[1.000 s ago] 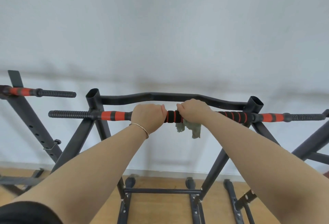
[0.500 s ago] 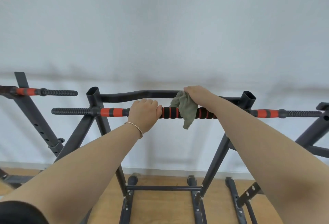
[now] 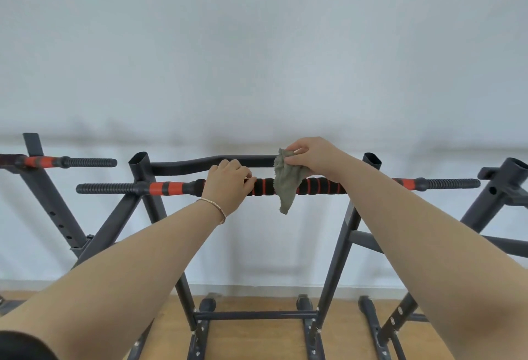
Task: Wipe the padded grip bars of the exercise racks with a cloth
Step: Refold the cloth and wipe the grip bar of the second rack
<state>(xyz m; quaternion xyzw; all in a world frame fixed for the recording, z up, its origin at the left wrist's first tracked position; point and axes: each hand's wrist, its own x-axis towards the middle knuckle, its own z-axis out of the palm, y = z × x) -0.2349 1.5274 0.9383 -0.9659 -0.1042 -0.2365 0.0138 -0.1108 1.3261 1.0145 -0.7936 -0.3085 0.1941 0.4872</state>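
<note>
Item: padded bar (image 3: 171, 188). Horizontal, black foam banded in red-orange, with ribbed black ends projecting past both uprights of the middle rack (image 3: 338, 259).

Item: left grip (image 3: 228, 185). The fingers are curled over the top of the padded bar and closed round it, left of the bar's middle. A thin bracelet (image 3: 213, 208) sits on the wrist.

Item: right grip (image 3: 314, 156). Raised above the padded bar, level with the bent upper bar (image 3: 183, 166) behind it. Thumb and fingers pinch the top edge of the cloth; the forearm crosses in front of the foam further right.

Item: cloth (image 3: 287, 185). Grey-green and crumpled, it hangs from the right grip, just to the right of the left grip, with a short stretch of bare foam between the two. It drapes down across the front of the padded bar, and its pointed lower end falls below the bar. Whether it rests on the foam or hangs just in front of it cannot be told.

Surroundings: left rack (image 3: 45, 188) with its own red-and-black bar, and right rack (image 3: 485, 205) at the frame's edge, both dark metal. They stand on a wooden floor (image 3: 257, 339) against a pale wall (image 3: 257, 45).
</note>
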